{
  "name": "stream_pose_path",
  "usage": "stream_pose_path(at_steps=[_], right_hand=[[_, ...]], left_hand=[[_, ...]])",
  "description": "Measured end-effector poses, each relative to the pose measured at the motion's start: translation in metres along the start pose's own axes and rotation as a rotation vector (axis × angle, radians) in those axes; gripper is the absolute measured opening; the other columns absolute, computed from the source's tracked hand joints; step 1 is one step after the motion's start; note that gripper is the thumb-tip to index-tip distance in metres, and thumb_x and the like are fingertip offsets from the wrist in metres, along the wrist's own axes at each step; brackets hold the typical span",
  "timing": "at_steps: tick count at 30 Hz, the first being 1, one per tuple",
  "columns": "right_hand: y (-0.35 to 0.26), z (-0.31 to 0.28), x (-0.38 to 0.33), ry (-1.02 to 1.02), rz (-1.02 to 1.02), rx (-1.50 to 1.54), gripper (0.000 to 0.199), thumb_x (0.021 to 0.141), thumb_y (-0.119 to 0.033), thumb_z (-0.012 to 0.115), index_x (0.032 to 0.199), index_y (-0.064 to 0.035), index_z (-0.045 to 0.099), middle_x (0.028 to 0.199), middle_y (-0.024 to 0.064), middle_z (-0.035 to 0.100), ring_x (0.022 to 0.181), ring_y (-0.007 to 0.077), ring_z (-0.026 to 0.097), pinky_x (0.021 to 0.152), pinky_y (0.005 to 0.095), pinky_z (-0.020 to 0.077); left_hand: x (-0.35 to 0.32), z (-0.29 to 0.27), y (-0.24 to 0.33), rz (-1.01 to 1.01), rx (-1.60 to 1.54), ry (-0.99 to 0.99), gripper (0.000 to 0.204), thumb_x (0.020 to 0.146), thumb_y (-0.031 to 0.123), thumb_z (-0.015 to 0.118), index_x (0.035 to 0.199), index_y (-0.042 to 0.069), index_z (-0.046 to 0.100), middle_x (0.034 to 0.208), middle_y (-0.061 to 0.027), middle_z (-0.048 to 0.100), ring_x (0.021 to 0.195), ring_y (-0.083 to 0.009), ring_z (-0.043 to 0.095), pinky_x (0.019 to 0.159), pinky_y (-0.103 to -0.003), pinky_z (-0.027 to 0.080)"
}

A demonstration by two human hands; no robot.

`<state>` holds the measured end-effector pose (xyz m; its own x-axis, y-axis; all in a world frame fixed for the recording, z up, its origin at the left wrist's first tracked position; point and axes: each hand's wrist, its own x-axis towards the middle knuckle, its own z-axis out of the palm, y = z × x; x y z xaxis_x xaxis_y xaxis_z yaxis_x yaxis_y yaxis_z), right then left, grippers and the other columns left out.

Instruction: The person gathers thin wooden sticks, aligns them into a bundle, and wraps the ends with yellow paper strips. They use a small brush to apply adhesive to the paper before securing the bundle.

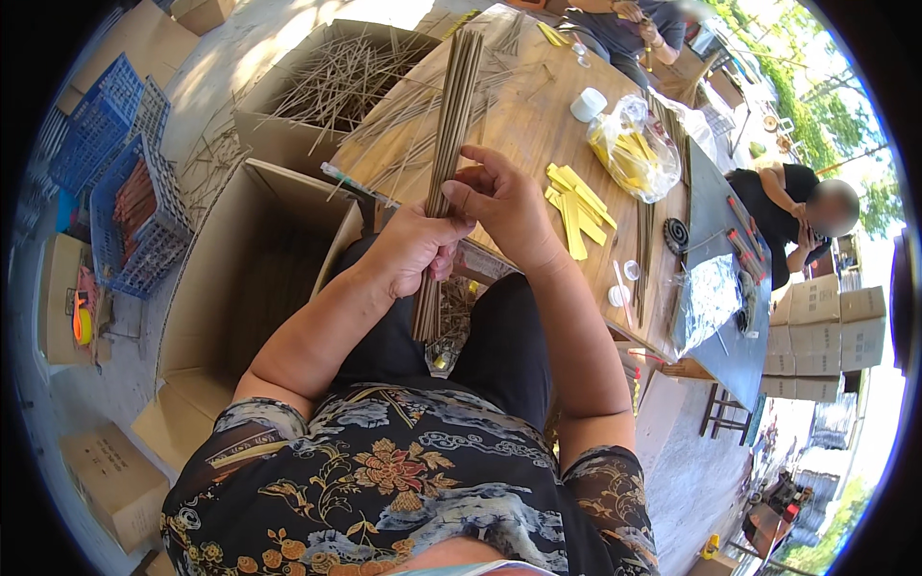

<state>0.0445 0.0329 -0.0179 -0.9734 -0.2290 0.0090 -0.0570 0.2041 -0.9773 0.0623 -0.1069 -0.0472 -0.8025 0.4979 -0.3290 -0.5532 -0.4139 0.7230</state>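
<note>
A long bundle of thin brown sticks [459, 106] stands slanted in front of me, over my lap and the near table edge. Its lower ends [429, 312] reach down between my knees. My left hand [423, 245] is wrapped round the bundle below its middle. Just above it, my right hand [504, 206] meets the bundle's right side, thumb and curled fingers against the sticks and the index finger lifted. Where the right fingertips touch is partly hidden. Loose sticks of the same kind [403, 154] lie scattered on the wooden table [519, 125] beyond.
Left of the table are a carton heaped with sticks [346, 82], an open carton [206, 288] and blue crates [144, 221]. Yellow strips [579, 211], a bag of yellow strips [634, 149] and a black coil [676, 235] lie rightward. Two people sit across the tables.
</note>
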Motion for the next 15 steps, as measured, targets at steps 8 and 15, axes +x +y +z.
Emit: stream_pose_path(at_steps=[8, 15], right_hand=[[0.002, 0.024, 0.02, -0.034, -0.021, -0.034, 0.061, 0.073, -0.005, 0.063, 0.126, 0.0047, 0.033, 0.092, 0.0159, 0.06, 0.085, 0.018, 0.06, 0.073, 0.0284, 0.0484], [0.006, 0.03, 0.037, -0.111, -0.056, -0.033, 0.068, 0.071, -0.004, 0.061, 0.13, 0.0031, 0.028, 0.088, 0.012, 0.06, 0.079, 0.0153, 0.059, 0.07, 0.0266, 0.0473]], left_hand=[[0.003, -0.025, 0.002, 0.119, 0.102, 0.112, 0.009, 0.079, 0.01, 0.059, 0.079, 0.006, 0.051, 0.049, -0.0001, 0.043, 0.034, -0.0085, 0.037, 0.033, -0.023, 0.03], [0.0, -0.039, 0.006, 0.087, 0.036, 0.097, 0.011, 0.079, 0.009, 0.06, 0.079, 0.006, 0.049, 0.049, -0.0005, 0.042, 0.034, -0.0083, 0.037, 0.032, -0.023, 0.029]])
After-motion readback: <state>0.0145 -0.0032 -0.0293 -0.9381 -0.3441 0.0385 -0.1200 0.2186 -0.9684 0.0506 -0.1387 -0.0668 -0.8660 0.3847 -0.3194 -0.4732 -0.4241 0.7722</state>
